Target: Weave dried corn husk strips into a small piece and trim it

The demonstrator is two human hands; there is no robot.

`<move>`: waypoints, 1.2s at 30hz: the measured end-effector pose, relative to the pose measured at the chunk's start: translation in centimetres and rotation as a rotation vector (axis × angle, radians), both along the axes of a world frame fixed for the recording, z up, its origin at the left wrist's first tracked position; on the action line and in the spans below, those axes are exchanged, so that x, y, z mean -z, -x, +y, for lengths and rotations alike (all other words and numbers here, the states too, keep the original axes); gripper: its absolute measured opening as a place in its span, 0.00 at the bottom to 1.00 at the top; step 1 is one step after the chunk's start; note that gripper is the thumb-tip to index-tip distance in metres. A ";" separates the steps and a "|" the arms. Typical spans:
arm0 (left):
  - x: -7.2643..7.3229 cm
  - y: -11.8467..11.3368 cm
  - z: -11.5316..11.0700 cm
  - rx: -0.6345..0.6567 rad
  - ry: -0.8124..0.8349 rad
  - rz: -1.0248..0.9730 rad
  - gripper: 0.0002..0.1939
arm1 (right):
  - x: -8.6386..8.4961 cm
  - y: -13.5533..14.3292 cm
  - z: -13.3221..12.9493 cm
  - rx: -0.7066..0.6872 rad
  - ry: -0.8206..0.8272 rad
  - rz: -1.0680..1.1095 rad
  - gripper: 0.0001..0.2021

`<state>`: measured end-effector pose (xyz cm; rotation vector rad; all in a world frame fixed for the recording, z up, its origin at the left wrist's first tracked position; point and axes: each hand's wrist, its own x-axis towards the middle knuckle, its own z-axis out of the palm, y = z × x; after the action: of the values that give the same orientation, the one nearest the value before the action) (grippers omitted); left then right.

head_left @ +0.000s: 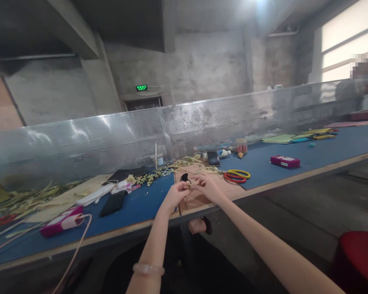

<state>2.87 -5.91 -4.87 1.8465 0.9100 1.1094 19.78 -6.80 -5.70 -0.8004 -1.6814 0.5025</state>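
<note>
Over a brown board [199,200] at the table's front edge, my left hand [177,194] and my right hand [207,188] meet fingertip to fingertip. Both have bent, closed fingers around something small and pale green that is too tiny to make out. A small black item [184,177] lies just beyond the fingertips. Scissors with red and yellow handles [236,176] lie to the right of my right hand. Pale braided strands [187,161] are spread behind the board.
On the blue tabletop [144,204] at left lie a black phone [113,203] and a magenta box [63,221] with a cord. Another magenta box [285,161], a jar [241,145] and coloured sheets [282,139] are at right. A perforated screen [202,122] runs behind. A person [352,92] is far right.
</note>
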 end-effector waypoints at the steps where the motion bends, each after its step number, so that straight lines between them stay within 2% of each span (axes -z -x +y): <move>1: -0.1 0.0 -0.1 0.014 -0.001 0.000 0.13 | 0.0 0.0 0.0 -0.009 0.038 0.013 0.19; 3: -0.1 0.0 -0.3 0.030 0.001 -0.005 0.14 | 0.0 -0.1 0.1 -0.023 0.103 0.045 0.23; 8: 0.0 0.1 -0.3 0.032 -0.022 -0.008 0.14 | 0.2 -0.2 0.5 -0.069 0.140 0.042 0.14; 15: 0.2 0.2 0.2 0.015 0.000 0.015 0.16 | 0.9 0.4 0.6 0.061 -0.032 0.020 0.08; 18: 0.2 0.2 0.2 0.005 0.019 0.003 0.17 | 1.0 0.7 0.1 0.125 -0.199 -0.065 0.06; 22: 0.1 0.1 -0.1 0.017 0.054 -0.039 0.16 | 1.1 0.7 -0.2 0.118 -0.367 -0.124 0.07; 31: 0.3 0.3 -0.1 -0.010 0.069 -0.110 0.16 | 1.5 0.7 0.0 0.108 -0.422 -0.201 0.09; 36: 0.3 0.3 0.1 -0.003 0.065 -0.096 0.15 | 1.4 0.7 -0.2 0.129 -0.371 -0.152 0.07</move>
<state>2.53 -5.85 -5.18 1.7250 0.8830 1.1469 19.07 -6.96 -7.05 -0.6791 -1.7789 0.0357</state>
